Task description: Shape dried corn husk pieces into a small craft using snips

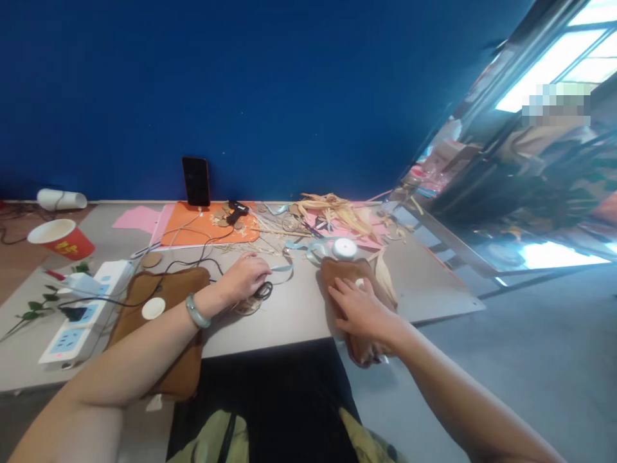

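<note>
My left hand (pixel 245 278) rests on the grey table (pixel 294 315), fingers curled over a black-handled tool (pixel 263 291) and some straw-coloured material; a green bangle (pixel 197 311) circles the wrist. My left forearm lies across a brown pouch (pixel 159 292) with a white disc on it. My right hand (pixel 359 308) lies flat, fingers stretched, on a second brown pouch (pixel 337 273) at the table's front edge. A white ribbon spool (pixel 344 248) stands just behind that pouch.
A white power strip (pixel 81 315) with plugged cables lies left, beside a red paper cup (pixel 60 238). A phone (pixel 195 181) leans on the blue wall. Orange and pink sheets (pixel 193 225), a glue gun (pixel 236 211) and dried straw (pixel 332 209) lie at the back.
</note>
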Demonstrator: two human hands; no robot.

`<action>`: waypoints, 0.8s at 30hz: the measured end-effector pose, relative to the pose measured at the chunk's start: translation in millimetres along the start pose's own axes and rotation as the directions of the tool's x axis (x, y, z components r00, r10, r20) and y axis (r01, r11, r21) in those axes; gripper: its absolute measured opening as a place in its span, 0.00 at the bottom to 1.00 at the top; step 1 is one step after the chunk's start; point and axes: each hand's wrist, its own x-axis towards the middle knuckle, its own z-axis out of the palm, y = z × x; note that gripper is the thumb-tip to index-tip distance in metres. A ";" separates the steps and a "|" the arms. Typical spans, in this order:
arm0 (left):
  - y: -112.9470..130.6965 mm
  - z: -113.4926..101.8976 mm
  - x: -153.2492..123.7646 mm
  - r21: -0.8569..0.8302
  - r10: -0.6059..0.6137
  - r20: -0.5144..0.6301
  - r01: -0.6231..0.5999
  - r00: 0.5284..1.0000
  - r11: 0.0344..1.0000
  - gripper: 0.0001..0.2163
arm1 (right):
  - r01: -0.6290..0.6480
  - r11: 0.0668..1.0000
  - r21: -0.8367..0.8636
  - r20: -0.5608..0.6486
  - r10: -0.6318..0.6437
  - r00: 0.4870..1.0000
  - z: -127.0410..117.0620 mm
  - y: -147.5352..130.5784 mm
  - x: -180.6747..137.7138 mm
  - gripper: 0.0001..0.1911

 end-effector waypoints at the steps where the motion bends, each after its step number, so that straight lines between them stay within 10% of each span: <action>1: -2.1 -1.3 2.9 -0.003 -0.038 0.004 0.038 0.999 0.999 0.10 | 0.066 0.998 0.005 -0.037 -0.066 0.997 -11.1 -3.8 8.1 0.25; 7: -13.8 -12.4 18.7 -0.036 -0.250 0.143 0.258 0.958 0.966 0.10 | 0.504 0.827 0.249 -0.502 -0.335 0.798 -51.9 -46.7 95.4 0.29; 18: -38.9 -13.5 12.8 -0.207 -0.345 0.214 0.388 0.914 0.898 0.08 | 0.553 0.711 0.434 -0.485 -0.332 0.809 -13.0 -76.6 167.4 0.20; 24: -44.6 -21.5 13.3 -0.325 -0.395 0.236 0.455 0.888 0.829 0.08 | 0.671 0.678 0.299 -0.681 -0.341 0.648 -18.8 -67.8 160.3 0.13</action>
